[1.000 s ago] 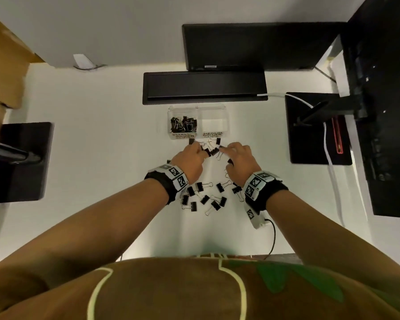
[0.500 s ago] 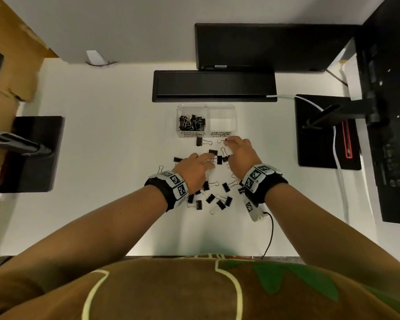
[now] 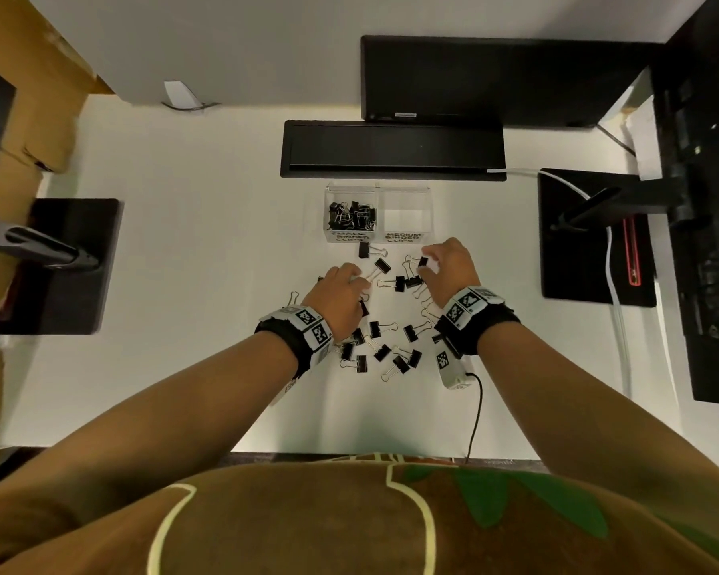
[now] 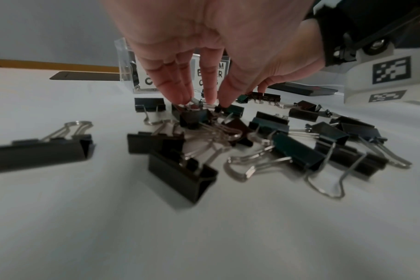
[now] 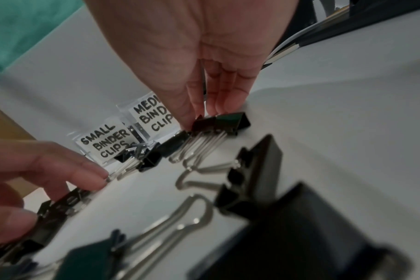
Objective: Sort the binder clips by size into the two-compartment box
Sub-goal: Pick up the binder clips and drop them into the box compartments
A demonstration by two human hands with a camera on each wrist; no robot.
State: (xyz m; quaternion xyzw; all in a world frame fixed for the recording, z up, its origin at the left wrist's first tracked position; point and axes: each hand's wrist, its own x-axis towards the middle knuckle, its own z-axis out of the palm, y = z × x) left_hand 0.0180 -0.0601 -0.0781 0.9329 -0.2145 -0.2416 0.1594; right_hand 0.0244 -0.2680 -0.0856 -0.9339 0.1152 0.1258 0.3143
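Since a moment ago your right hand point(image 3: 447, 263) has slid rightward and now pinches a medium clip point(image 5: 219, 124); lift it clear while the left hand's point(image 3: 341, 294) grip lightly pins a wire handle point(image 5: 122, 170).

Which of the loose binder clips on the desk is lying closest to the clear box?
The binder clip just below the SMALL BINDER CLIPS label, almost touching the box; the others lie nearer the hands.

Right hand point(image 5: 192, 56), fingers pointing down, with thumb and fingertips in a grip on a black metal binder clip point(image 5: 221, 124) at the white surface point(image 5: 336, 132). Behind it, a clear plastic two-compartment box point(image 5: 125, 136) labelled "SMALL BINDER CLIPS" and "MEDI… BIND… CLIP…". Left hand point(image 5: 36, 180) fingertips touch silver wire handles; blurred clips in the foreground.
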